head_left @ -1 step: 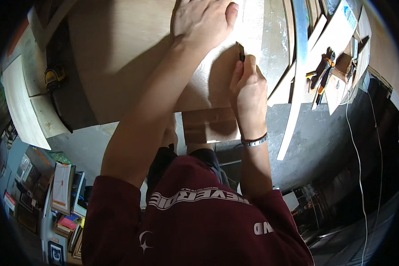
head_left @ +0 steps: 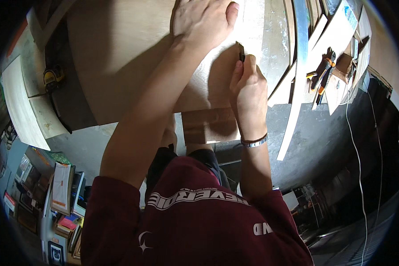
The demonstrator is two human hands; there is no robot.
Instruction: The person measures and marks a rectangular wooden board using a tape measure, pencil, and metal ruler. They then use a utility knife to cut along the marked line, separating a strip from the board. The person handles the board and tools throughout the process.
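Note:
A thin wooden board [head_left: 119,44] covers the middle of the worktop. Near the top edge, my left hand [head_left: 203,23] lies flat on it with the thumb out to the side; the fingertips run out of the picture. My right hand [head_left: 250,88], a metal-banded watch on its wrist, is closed around a utility knife [head_left: 241,52]. The knife's blade points away from me, over the bright right part of the board. The handle is mostly hidden in the fist, and I cannot tell whether the blade touches the wood.
On the right, a long metal strip [head_left: 300,66] overhangs the table edge. Orange-and-black pliers [head_left: 324,73] lie beyond it among wood offcuts. A yellow-and-black tape measure [head_left: 53,78] sits at the left beside pale boards [head_left: 24,102]. Books and frames [head_left: 64,190] are stacked lower left.

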